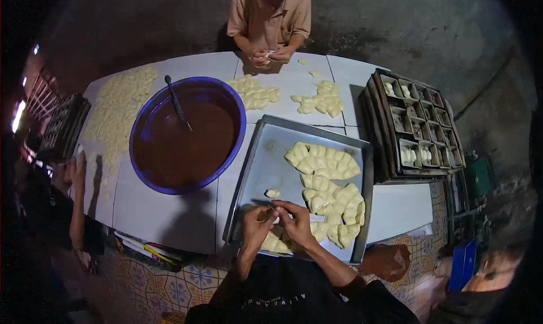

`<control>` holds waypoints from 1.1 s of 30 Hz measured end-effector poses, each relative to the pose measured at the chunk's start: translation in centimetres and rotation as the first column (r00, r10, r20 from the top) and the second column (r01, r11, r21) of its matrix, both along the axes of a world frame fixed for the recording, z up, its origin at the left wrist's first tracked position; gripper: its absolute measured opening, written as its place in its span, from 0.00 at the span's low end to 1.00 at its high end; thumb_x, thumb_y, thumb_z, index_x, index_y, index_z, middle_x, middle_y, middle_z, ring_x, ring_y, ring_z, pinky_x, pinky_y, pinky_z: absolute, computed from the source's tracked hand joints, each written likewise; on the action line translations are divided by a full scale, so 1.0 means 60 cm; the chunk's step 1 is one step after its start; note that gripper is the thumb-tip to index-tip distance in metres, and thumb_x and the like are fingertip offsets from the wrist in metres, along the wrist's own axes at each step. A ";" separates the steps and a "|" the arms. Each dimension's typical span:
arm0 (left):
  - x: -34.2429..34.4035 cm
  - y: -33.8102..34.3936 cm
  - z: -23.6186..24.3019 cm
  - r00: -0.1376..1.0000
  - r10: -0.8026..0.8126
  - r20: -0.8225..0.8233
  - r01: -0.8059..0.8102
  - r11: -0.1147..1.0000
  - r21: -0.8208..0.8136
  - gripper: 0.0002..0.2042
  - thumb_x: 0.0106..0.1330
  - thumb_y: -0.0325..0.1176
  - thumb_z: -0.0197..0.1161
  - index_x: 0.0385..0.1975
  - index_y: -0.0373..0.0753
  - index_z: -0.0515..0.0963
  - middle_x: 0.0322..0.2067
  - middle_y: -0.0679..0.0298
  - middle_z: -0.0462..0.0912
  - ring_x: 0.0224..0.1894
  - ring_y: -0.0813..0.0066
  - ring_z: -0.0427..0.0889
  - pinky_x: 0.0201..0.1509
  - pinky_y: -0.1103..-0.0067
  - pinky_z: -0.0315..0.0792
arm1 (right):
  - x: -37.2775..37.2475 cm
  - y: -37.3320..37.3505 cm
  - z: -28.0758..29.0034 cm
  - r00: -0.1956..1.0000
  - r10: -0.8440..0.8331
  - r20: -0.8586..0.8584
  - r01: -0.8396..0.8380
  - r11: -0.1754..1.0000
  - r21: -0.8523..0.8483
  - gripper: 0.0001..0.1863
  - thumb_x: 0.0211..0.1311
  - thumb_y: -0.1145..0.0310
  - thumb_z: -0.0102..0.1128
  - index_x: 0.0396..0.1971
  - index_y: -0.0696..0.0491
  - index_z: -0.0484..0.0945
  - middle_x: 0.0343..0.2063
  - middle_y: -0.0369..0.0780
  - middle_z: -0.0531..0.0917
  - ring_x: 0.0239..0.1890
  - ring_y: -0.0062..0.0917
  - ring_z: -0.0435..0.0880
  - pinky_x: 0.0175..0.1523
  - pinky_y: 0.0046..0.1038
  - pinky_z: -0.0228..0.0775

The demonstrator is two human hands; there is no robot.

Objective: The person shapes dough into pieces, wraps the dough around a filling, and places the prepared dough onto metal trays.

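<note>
My left hand [258, 226] and my right hand [296, 223] meet over the near part of a large metal tray [263, 160]. Their fingertips are pinched together around a small pale piece of dough [276, 219], mostly hidden by the fingers. Just beyond them, a single small lump of dough [272, 193] lies on the tray. To the right of my hands, clusters of shaped, pale yellow dough pieces [334, 196] sit close together, touching one another. More dough [276, 244] shows below my wrists, partly covered by my hands.
Left of the tray stands a blue basin [241, 120] of brown filling with a dark-handled utensil [176, 102]. Stacked metal moulds [416, 120] stand at the right. Dough pieces [121, 109] cover the table's left end. One person [270, 24] works opposite; another person's arm [78, 205] is at left.
</note>
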State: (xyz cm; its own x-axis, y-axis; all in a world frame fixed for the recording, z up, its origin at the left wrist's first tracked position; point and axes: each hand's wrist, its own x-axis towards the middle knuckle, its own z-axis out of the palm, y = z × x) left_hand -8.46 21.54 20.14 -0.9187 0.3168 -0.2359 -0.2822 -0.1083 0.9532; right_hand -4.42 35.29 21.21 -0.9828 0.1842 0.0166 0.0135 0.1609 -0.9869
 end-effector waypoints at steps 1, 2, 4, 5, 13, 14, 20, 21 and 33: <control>0.001 0.001 -0.008 0.999 -0.015 -0.033 0.011 0.996 -0.093 0.10 0.62 0.33 0.67 0.35 0.33 0.76 0.25 0.71 0.77 0.29 0.85 0.77 0.28 0.85 0.71 | -0.002 -0.003 -0.008 0.999 -0.041 -0.005 0.040 0.995 -0.094 0.17 0.59 0.74 0.60 0.49 0.59 0.78 0.35 0.41 0.80 0.35 0.25 0.78 0.41 0.23 0.69; -0.001 0.002 -0.016 1.000 0.007 -0.025 -0.010 0.994 -0.112 0.14 0.61 0.28 0.67 0.43 0.33 0.73 0.25 0.70 0.77 0.31 0.84 0.77 0.31 0.85 0.71 | -0.003 0.000 -0.016 0.995 -0.037 -0.090 0.046 0.995 0.091 0.16 0.61 0.73 0.59 0.49 0.59 0.78 0.40 0.40 0.80 0.37 0.21 0.77 0.44 0.22 0.68; -0.001 -0.005 -0.026 0.979 0.015 -0.205 -0.020 0.999 -0.025 0.17 0.60 0.25 0.67 0.48 0.34 0.70 0.24 0.70 0.76 0.31 0.85 0.77 0.33 0.85 0.71 | -0.006 0.003 -0.033 0.999 0.015 -0.039 -0.011 0.996 0.093 0.19 0.64 0.68 0.58 0.54 0.57 0.75 0.43 0.39 0.80 0.41 0.21 0.77 0.46 0.22 0.69; -0.002 -0.008 -0.028 0.958 0.043 -0.284 -0.027 0.998 0.061 0.22 0.59 0.22 0.66 0.52 0.34 0.68 0.23 0.69 0.76 0.30 0.85 0.77 0.34 0.85 0.70 | -0.008 0.008 -0.040 0.987 0.115 0.113 -0.107 0.991 -0.081 0.21 0.66 0.65 0.57 0.57 0.55 0.73 0.42 0.39 0.80 0.42 0.23 0.78 0.43 0.22 0.70; -0.025 -0.016 -0.036 0.961 0.115 -0.250 -0.131 0.990 -0.049 0.23 0.60 0.22 0.58 0.56 0.33 0.65 0.49 0.59 0.72 0.49 0.70 0.77 0.51 0.78 0.73 | -0.111 0.063 -0.065 0.999 -0.016 0.028 0.011 0.988 0.151 0.20 0.59 0.76 0.55 0.53 0.59 0.75 0.37 0.43 0.84 0.37 0.20 0.80 0.42 0.23 0.73; -0.035 -0.007 -0.041 0.989 -0.022 -0.148 0.018 0.999 -0.028 0.19 0.64 0.24 0.55 0.56 0.33 0.67 0.52 0.59 0.73 0.50 0.71 0.76 0.52 0.78 0.71 | -0.127 0.072 -0.067 0.996 -0.021 0.085 0.017 0.998 0.054 0.19 0.59 0.76 0.56 0.52 0.59 0.76 0.38 0.43 0.84 0.38 0.21 0.81 0.45 0.25 0.72; -0.073 0.048 -0.068 0.714 -0.647 -0.266 0.170 0.530 -0.831 0.35 0.68 0.45 0.54 0.69 0.38 0.47 0.61 0.49 0.68 0.64 0.53 0.64 0.68 0.46 0.45 | -0.161 0.113 -0.060 0.994 -0.041 0.102 0.050 0.995 -0.087 0.20 0.61 0.77 0.56 0.54 0.59 0.75 0.39 0.38 0.83 0.41 0.19 0.79 0.46 0.20 0.71; -0.080 0.059 -0.069 0.658 -0.675 -0.335 0.023 0.462 -0.887 0.37 0.68 0.47 0.52 0.70 0.37 0.43 0.61 0.48 0.67 0.69 0.50 0.57 0.67 0.42 0.42 | -0.160 0.116 -0.058 0.996 -0.034 0.085 0.042 0.995 -0.096 0.20 0.61 0.77 0.56 0.54 0.59 0.75 0.39 0.38 0.83 0.41 0.19 0.79 0.46 0.20 0.71; -0.045 -0.032 -0.046 0.878 -0.094 -0.469 -0.116 0.910 -0.399 0.18 0.61 0.23 0.59 0.52 0.31 0.73 0.55 0.51 0.74 0.60 0.59 0.73 0.61 0.70 0.68 | -0.226 0.114 -0.164 0.970 0.138 0.198 -0.125 0.989 -0.075 0.22 0.48 0.79 0.54 0.48 0.62 0.77 0.44 0.49 0.82 0.45 0.33 0.81 0.51 0.28 0.71</control>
